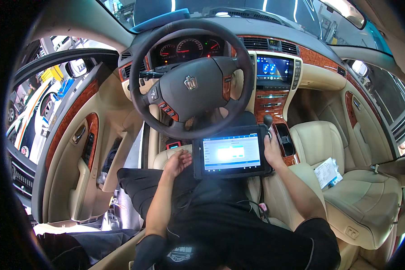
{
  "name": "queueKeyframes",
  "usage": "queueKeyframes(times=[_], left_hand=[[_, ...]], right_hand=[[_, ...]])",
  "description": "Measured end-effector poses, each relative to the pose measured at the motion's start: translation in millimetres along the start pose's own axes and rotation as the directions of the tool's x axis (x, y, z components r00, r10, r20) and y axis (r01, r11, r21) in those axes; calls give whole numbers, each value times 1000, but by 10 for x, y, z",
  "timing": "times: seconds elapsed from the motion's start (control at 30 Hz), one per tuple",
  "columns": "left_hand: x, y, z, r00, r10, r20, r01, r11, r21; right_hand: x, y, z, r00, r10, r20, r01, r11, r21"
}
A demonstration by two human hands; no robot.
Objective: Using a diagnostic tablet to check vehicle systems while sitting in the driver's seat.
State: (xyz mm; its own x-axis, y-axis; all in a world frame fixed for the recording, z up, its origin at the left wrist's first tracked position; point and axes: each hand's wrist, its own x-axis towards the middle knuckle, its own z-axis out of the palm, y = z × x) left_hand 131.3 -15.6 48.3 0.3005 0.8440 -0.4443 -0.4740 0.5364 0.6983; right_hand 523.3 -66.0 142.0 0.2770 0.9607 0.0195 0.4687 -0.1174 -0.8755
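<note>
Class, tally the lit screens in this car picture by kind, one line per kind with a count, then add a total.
Handheld tablet, gripped at its right edge by the right hand, left hand beside it: 1
Dashboard centre screen: 1
Instrument cluster behind the steering wheel: 1
Total: 3

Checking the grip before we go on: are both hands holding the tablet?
No. Only the right hand grips the tablet at its right edge; the left hand is open beside it, apart from its left edge.
</note>
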Motion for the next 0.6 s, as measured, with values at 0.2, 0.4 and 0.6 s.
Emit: queueKeyframes(times=[0.2,0.4,0.6], left_hand=[[-167,69,200,995,84,62,-93,984,150],[-174,58,246,995,92,43,-99,971,219],[-91,16,143,996,82,46,-89,978,190]], right_hand=[[-291,-485,36,812,-580,-64,460,704,-541],[-453,-671,65,655,-708,265,705,446,-551],[-470,-639,92,615,-702,358,771,442,-457]])
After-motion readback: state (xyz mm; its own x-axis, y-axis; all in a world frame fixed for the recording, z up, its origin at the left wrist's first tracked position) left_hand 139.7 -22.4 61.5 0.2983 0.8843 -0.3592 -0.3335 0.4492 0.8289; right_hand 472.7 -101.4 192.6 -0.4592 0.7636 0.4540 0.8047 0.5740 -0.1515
